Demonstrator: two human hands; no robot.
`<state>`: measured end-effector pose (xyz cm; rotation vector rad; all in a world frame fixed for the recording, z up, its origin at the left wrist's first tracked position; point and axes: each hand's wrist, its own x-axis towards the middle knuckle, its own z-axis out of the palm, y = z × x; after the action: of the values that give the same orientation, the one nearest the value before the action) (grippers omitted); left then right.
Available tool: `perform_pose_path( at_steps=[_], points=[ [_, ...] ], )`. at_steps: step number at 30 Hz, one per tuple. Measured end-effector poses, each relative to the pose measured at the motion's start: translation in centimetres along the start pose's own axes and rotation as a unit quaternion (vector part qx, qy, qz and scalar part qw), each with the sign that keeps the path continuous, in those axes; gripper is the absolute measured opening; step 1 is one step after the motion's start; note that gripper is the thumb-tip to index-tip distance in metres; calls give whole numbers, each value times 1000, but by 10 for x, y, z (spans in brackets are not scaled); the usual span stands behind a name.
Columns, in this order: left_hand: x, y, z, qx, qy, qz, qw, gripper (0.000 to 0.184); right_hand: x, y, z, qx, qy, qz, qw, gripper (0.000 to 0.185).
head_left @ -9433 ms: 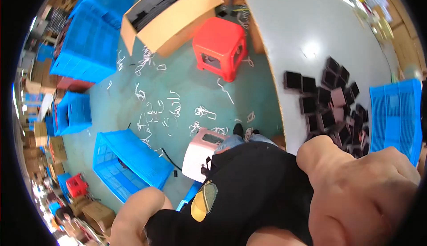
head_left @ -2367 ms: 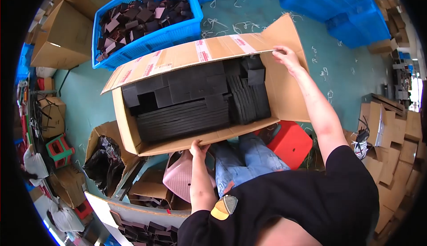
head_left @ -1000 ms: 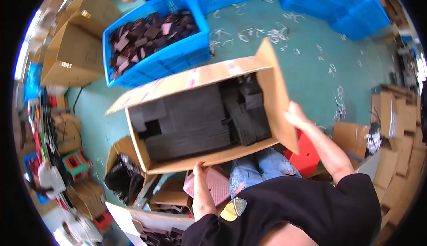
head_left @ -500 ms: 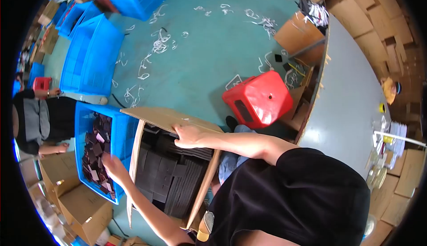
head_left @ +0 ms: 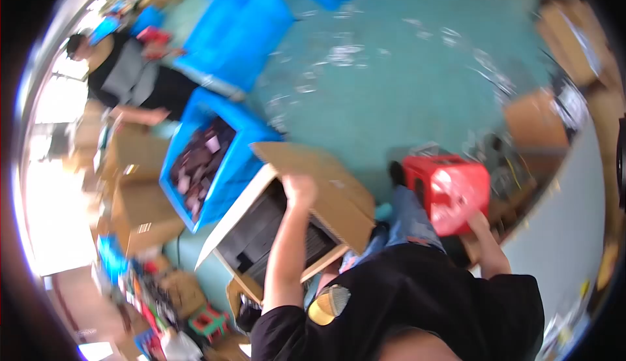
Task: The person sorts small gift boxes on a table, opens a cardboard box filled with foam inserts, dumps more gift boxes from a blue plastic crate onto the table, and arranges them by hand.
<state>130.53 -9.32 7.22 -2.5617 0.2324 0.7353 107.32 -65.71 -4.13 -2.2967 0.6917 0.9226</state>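
My left hand [head_left: 300,191] is closed on the upper edge of an open cardboard box [head_left: 355,198], beside its raised flap. Dark, flat black pieces [head_left: 261,230] fill the box, partly hidden behind my left forearm. To the right, my right hand [head_left: 479,222] is at the lower right edge of a red plastic stool [head_left: 453,195]; its fingers are smeared by motion, so their grip is unclear. A blue crate [head_left: 244,165] of small dark and pinkish blocks [head_left: 202,162] stands just left of the box.
A co-worker [head_left: 130,74] stands at the upper left, behind the filled crate. Another blue crate [head_left: 241,31] is nearby. Cardboard boxes [head_left: 140,198] stand at left, with a grey tabletop [head_left: 561,230] at right. White straps [head_left: 345,54] litter the floor.
The view has swung, and the box and stool appear farther right. My left hand has moved from over the filled crate onto the box edge; my right hand has left the box for the stool.
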Motion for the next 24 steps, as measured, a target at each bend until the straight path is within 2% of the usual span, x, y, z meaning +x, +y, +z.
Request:
perform_pose_path(
  at_steps=[2,4,5,6,7,8,9,10,11,13,16,19,21,22,24],
  points=[
    [-18,-3,-16,-5,47,-5,999,27,11,61,-12,-168,-184,85,965,35],
    [-34,14,-36,-53,141,1,989,25,13,71,-19,-205,-314,142,916,30],
    [-29,16,-40,-54,134,-7,989,26,28,60,-21,-212,-331,131,910,29],
    [-30,18,-41,-54,124,-17,991,26,68,66,1,-156,-261,133,943,25],
    [-29,18,-42,-54,114,-28,992,26,118,46,10,-302,-291,32,907,26],
    [-29,18,-44,-51,112,-32,992,26,149,19,5,-372,-184,-246,876,30],
    [-31,18,-47,-49,109,-34,992,26,184,-11,13,-298,-59,-279,911,24],
    [-31,18,-50,-45,106,-34,993,26,125,-131,-49,-96,-53,-177,978,31],
    [-33,20,-51,-43,104,-34,993,26,108,-199,-79,-58,-50,-221,972,29],
    [-24,23,-34,-52,143,-40,988,25,143,-237,-71,151,-62,-258,952,28],
    [-26,23,-32,-70,170,-50,982,23,99,-306,-103,254,-166,-241,922,26],
    [-29,30,-40,-84,168,-62,980,19,112,-277,-83,184,-180,-242,935,28],
    [-32,39,-39,-123,142,-75,979,17,133,-224,-63,-15,-103,-306,946,24],
    [-35,43,-32,-115,217,-70,967,14,119,-212,-68,-137,-102,-248,954,25],
    [-53,45,-45,-125,197,-66,970,13,124,-162,-62,-252,-142,-228,930,30]
  ],
)
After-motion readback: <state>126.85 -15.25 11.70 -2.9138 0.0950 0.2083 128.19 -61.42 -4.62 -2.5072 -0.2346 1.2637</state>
